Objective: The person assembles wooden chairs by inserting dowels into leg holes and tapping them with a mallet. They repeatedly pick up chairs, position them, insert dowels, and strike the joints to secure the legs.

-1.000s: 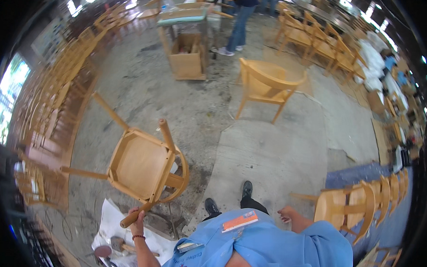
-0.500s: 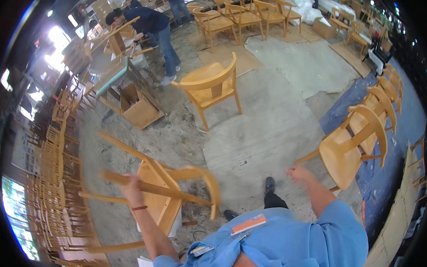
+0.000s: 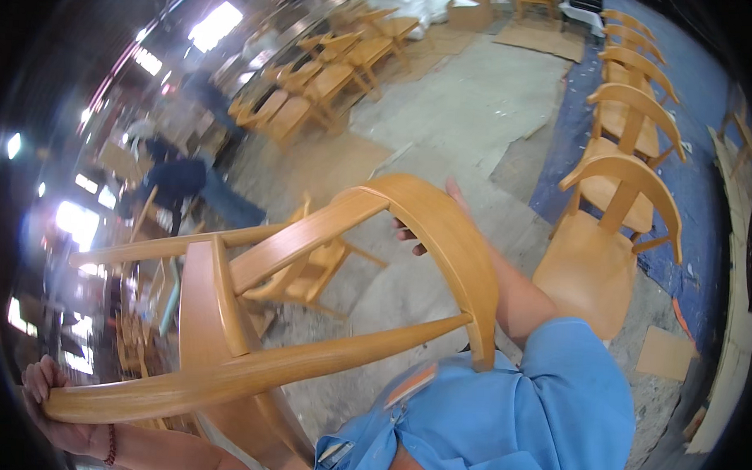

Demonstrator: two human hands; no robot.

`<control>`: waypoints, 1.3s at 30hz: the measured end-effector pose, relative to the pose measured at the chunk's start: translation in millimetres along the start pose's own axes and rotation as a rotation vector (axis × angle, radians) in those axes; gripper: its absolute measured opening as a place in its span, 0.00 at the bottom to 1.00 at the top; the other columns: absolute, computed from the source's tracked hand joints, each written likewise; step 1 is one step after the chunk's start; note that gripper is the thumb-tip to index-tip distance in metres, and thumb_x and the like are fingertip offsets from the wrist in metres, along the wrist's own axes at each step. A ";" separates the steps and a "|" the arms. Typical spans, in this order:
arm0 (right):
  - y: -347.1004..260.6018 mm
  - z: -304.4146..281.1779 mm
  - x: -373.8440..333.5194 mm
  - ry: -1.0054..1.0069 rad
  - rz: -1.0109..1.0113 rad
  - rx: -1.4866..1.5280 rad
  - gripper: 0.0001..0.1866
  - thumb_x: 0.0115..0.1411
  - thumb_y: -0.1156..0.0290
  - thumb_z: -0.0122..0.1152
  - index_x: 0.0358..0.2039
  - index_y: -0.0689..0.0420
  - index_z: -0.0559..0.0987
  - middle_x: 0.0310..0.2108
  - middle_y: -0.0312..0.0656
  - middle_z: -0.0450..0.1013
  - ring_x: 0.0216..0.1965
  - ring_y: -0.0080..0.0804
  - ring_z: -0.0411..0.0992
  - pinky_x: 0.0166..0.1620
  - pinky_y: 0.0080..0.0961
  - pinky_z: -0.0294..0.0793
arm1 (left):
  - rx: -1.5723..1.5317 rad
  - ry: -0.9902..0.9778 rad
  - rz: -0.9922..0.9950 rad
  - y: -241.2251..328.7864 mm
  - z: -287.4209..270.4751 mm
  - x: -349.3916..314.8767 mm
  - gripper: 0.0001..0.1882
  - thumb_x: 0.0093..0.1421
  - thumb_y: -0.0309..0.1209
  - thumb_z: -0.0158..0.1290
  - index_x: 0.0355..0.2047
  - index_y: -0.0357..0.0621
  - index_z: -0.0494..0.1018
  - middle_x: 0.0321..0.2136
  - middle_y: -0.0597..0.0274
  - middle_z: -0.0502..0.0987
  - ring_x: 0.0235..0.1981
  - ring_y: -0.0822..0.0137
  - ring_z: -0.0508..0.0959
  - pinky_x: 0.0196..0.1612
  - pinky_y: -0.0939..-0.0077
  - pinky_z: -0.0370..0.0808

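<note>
A light wooden chair (image 3: 454, 242) with a curved backrest is raised and tipped on its side in front of me. My left hand (image 3: 41, 379) wraps round the end of one leg at the lower left. Behind the backrest is my right hand (image 3: 407, 234), with fingertips showing on its inner side and the thumb stretched out beyond its outer edge. The backrest covers the palm, so I cannot tell whether that hand touches the wood.
A row of matching chairs (image 3: 590, 263) stands on blue sheeting along the right. Another chair (image 3: 312, 274) is on the floor beyond the raised one. Several more chairs (image 3: 332, 80) stand farther back. Two people (image 3: 183, 183) are at the left. A cardboard piece (image 3: 666, 353) lies at right.
The chair has risen and turned, its backrest now close before my chest. My left hand has moved outward left with the leg; my right has come from the right to behind the backrest.
</note>
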State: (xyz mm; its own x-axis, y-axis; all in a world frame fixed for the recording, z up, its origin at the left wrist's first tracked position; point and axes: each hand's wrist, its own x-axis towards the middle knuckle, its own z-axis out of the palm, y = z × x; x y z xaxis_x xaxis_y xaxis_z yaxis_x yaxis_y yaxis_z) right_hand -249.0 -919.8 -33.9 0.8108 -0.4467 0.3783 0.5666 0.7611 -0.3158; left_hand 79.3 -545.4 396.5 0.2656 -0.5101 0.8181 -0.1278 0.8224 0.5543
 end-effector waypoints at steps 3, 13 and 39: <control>-89.6 -10.6 -23.2 -0.185 -0.196 0.183 0.50 0.58 0.28 0.29 0.66 0.59 0.55 0.57 0.69 0.60 0.52 0.58 0.70 0.41 0.54 0.77 | -0.188 -0.142 -0.169 -89.1 60.7 60.2 0.11 0.61 0.22 0.43 0.26 0.44 0.53 0.25 0.63 0.55 0.28 0.68 0.57 0.39 0.72 0.58; -274.8 -43.5 -103.0 0.098 -0.639 0.112 0.47 0.60 0.39 0.39 0.65 0.67 0.51 0.58 0.73 0.55 0.54 0.62 0.68 0.44 0.55 0.78 | -0.614 -0.169 -0.273 -454.4 170.6 227.4 0.08 0.62 0.22 0.45 0.26 0.42 0.58 0.22 0.64 0.59 0.26 0.70 0.61 0.34 0.74 0.61; -903.8 -281.1 29.7 0.918 -1.126 -0.410 0.31 0.55 0.47 0.48 0.45 0.64 0.73 0.35 0.52 0.75 0.37 0.50 0.76 0.45 0.45 0.78 | -0.283 -0.105 -1.429 -1388.6 799.8 247.6 0.21 0.59 0.39 0.51 0.47 0.37 0.66 0.46 0.48 0.70 0.48 0.54 0.72 0.50 0.55 0.71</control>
State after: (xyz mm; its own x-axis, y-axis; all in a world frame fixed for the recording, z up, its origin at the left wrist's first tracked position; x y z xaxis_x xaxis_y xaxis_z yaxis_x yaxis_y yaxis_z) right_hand -695.8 -1753.2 18.1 -0.3427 -0.9390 -0.0289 0.8116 -0.2804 -0.5125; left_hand -441.7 -2015.1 -48.1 -0.0691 -0.9232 -0.3780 0.3712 -0.3755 0.8492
